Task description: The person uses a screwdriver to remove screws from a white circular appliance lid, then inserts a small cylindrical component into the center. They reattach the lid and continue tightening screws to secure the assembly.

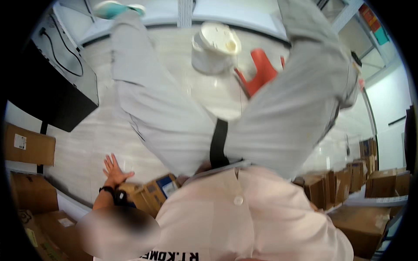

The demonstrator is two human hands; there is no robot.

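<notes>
A hand (114, 169) with spread, empty fingers shows at the lower left, a black band on its wrist, hovering just above a brown cardboard box with a blue label (152, 193). Whose hand it is I cannot tell; no other hand shows. Grey-trousered legs fill the middle, a white plastic bucket (213, 48) and red plastic stool (260, 71) beyond on the pale floor (82, 143).

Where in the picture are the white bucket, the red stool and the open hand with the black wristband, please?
white bucket (212, 54), head view, on its side wall.
red stool (260, 69), head view, on its seat.
open hand (115, 170), head view, on its back.
</notes>
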